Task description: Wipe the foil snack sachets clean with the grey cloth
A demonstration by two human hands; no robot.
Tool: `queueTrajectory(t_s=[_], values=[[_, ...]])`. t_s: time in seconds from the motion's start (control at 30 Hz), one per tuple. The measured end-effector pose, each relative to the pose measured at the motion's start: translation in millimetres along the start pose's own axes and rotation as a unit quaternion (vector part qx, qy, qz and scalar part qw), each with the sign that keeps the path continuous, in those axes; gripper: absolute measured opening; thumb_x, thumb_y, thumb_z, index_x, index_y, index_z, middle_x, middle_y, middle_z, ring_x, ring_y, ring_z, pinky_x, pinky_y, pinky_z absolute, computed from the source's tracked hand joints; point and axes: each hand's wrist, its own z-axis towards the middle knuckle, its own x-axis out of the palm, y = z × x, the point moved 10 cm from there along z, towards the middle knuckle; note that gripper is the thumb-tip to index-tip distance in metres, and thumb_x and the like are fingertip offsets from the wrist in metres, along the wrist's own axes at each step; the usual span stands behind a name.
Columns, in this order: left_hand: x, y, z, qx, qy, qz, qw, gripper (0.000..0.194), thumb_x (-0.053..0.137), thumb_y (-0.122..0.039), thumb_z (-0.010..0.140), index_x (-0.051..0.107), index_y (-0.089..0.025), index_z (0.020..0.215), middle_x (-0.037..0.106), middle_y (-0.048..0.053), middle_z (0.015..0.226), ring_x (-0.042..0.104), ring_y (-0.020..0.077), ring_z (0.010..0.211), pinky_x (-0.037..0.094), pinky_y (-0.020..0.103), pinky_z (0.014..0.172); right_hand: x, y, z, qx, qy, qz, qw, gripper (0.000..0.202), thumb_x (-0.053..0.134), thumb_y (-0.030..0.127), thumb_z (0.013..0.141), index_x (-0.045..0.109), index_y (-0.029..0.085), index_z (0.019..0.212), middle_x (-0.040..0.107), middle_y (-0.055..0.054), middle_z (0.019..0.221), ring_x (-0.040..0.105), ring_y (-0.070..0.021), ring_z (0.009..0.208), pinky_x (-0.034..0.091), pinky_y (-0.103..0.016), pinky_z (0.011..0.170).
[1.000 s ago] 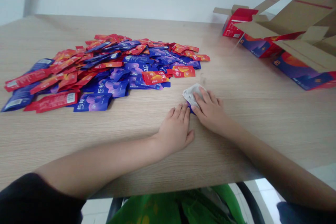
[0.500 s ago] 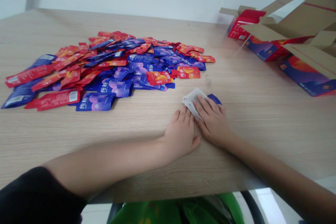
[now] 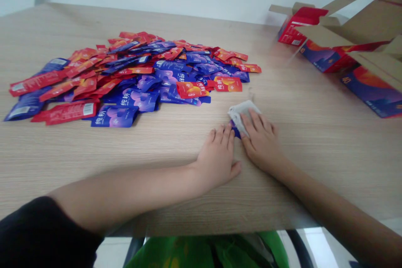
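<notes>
Sliding rightward, the folded light-grey cloth (image 3: 245, 110) and the right hand (image 3: 262, 143) have shifted over the blue-purple pouch (image 3: 235, 130) since half a second ago, so that its left end now shows and the corner that stuck out beyond the right fingers is covered. That pouch lies on the wood-grain tabletop (image 3: 176, 138) between the two hands, apart from the heap of red and blue pouches (image 3: 138, 99) to the left; cardboard cartons (image 3: 370, 90) with raised flaps stand at the far right. To wipe well, I judge, the left fingertips should pin the pouch's edge firmly while the cloth runs flat and evenly away from them, since a thin packet could buckle or skid if pushed back toward the hold. Left hand (image 3: 217, 155) is palm down, fingers straight and close together, thumb out to the right; its fingertips meet the visible end and grasp nothing. Right hand is spread over the cloth, pressing it with extended fingers, thumb by its lower edge; whether any fingertip curls round the cloth, I cannot tell. Left forearm crosses low from the left, wrist bent forward; right forearm rises diagonally from the lower right.
</notes>
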Motion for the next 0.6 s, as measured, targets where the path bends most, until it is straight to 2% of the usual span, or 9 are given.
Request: queueTrajectory(t_s=[0.07, 0.1, 0.2, 0.23, 0.33, 0.37, 0.5, 0.53, 0.6], values=[[0.1, 0.5, -0.4, -0.004, 0.006, 0.001, 1.000, 0.076, 0.038, -0.051, 0.093, 0.036, 0.002, 0.146, 0.031, 0.023, 0.154, 0.027, 0.0364, 0.144, 0.027, 0.048, 0.114, 3.2, 13.2, -0.8, -0.071, 0.019, 0.013, 0.997, 0.053, 0.034, 0.034, 0.096, 0.038, 0.020, 0.147, 0.034, -0.010, 0.157, 0.034, -0.0292, 0.137, 0.031, -0.049, 0.104], [0.0, 0.9, -0.5, -0.006, 0.008, 0.001, 1.000, 0.076, 0.039, -0.052, 0.093, 0.035, 0.002, 0.146, 0.031, 0.023, 0.154, 0.027, 0.0365, 0.144, 0.027, 0.048, 0.114, 1.5, 10.2, 0.1, -0.059, 0.012, 0.014, 0.998, 0.052, 0.033, 0.035, 0.097, 0.039, 0.020, 0.146, 0.035, -0.010, 0.156, 0.035, -0.0289, 0.136, 0.031, -0.049, 0.103], [-0.1, 1.7, -0.9, -0.009, 0.005, 0.002, 1.000, 0.079, 0.040, -0.052, 0.092, 0.030, 0.002, 0.149, 0.024, 0.023, 0.157, 0.026, 0.0365, 0.144, 0.027, 0.047, 0.115, -3.4, -10.7, 1.4, 0.049, -0.006, -0.001, 0.999, 0.053, 0.032, 0.037, 0.097, 0.042, 0.016, 0.144, 0.040, -0.015, 0.152, 0.039, -0.0337, 0.133, 0.033, -0.052, 0.100], [0.0, 1.3, -0.9, -0.007, 0.004, 0.002, 1.000, 0.079, 0.040, -0.052, 0.092, 0.030, 0.002, 0.149, 0.024, 0.023, 0.156, 0.026, 0.0365, 0.144, 0.027, 0.047, 0.115, -3.6, -8.1, 1.4, 0.041, -0.005, -0.002, 0.999, 0.053, 0.033, 0.037, 0.096, 0.042, 0.017, 0.144, 0.039, -0.015, 0.153, 0.038, -0.0343, 0.134, 0.033, -0.053, 0.100], [0.0, 0.7, -1.0, -0.003, 0.000, -0.001, 1.000, 0.077, 0.038, -0.051, 0.093, 0.033, 0.004, 0.147, 0.030, 0.025, 0.154, 0.027, 0.0367, 0.144, 0.025, 0.049, 0.115, 1.6, 12.6, 0.6, -0.058, 0.024, 0.021, 0.998, 0.054, 0.034, 0.036, 0.096, 0.037, 0.022, 0.148, 0.034, -0.009, 0.156, 0.033, -0.0305, 0.138, 0.031, -0.051, 0.103], [0.1, 0.7, -1.0, -0.003, 0.001, -0.001, 1.000, 0.077, 0.038, -0.051, 0.093, 0.033, 0.004, 0.147, 0.030, 0.025, 0.154, 0.027, 0.0366, 0.144, 0.025, 0.049, 0.115, 2.7, 11.7, 1.3, -0.063, 0.027, 0.027, 0.997, 0.054, 0.034, 0.036, 0.096, 0.036, 0.024, 0.148, 0.034, -0.008, 0.157, 0.033, -0.0296, 0.138, 0.030, -0.051, 0.104], [0.7, 1.4, -1.4, -0.008, 0.011, 0.000, 1.000, 0.080, 0.040, -0.052, 0.092, 0.028, 0.002, 0.149, 0.023, 0.023, 0.157, 0.025, 0.0354, 0.145, 0.026, 0.047, 0.115, 1.0, -23.9, 6.8, 0.061, -0.004, 0.023, 0.998, 0.054, 0.031, 0.039, 0.096, 0.038, 0.020, 0.147, 0.039, -0.013, 0.153, 0.038, -0.0337, 0.134, 0.033, -0.054, 0.101], [0.2, 1.4, -1.7, -0.008, 0.010, 0.001, 1.000, 0.080, 0.040, -0.052, 0.092, 0.028, 0.002, 0.149, 0.023, 0.023, 0.157, 0.025, 0.0353, 0.145, 0.026, 0.047, 0.115, 0.2, -25.5, 6.5, 0.072, -0.008, 0.022, 0.997, 0.055, 0.031, 0.039, 0.096, 0.037, 0.019, 0.147, 0.039, -0.014, 0.153, 0.037, -0.0346, 0.134, 0.034, -0.055, 0.100], [-1.1, 1.2, -2.4, -0.008, 0.005, 0.002, 1.000, 0.078, 0.039, -0.052, 0.092, 0.030, 0.003, 0.148, 0.024, 0.023, 0.156, 0.026, 0.0353, 0.145, 0.027, 0.047, 0.115, -1.4, -11.2, 4.2, 0.037, -0.004, 0.024, 0.999, 0.055, 0.033, 0.037, 0.095, 0.038, 0.019, 0.147, 0.036, -0.013, 0.154, 0.035, -0.0344, 0.136, 0.032, -0.055, 0.101]])
